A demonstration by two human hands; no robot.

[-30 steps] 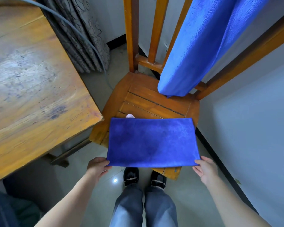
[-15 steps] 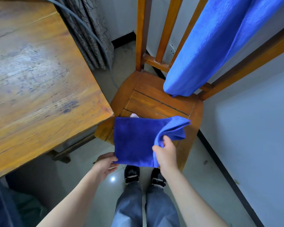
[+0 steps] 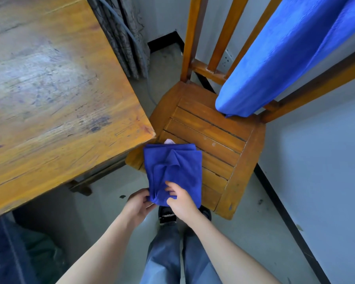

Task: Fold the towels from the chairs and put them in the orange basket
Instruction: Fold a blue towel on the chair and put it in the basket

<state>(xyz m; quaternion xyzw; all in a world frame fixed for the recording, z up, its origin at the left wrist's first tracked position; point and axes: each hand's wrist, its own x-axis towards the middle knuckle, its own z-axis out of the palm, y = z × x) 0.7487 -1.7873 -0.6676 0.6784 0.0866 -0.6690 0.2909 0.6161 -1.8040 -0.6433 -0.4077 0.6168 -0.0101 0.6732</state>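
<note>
Head view: you have two towels. One dark towel (image 3: pixel 172 167), folded over on itself, is held above the front left corner of the one chair (image 3: pixel 219 136). One lighter towel (image 3: pixel 285 58) hangs draped over the chair back. Both your hands are at the dark towel's near edge: the left hand (image 3: pixel 136 204) grips the corner, the right hand (image 3: pixel 181 200) pinches just beside it, fingers (image 3: pixel 170 186) clamped on cloth. The surface (image 3: pixel 49 89) lies to the left, its corner near the dark towel.

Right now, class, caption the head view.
Left hand and right hand grip a folded dark towel over a chair draped with a lighter towel.
</note>
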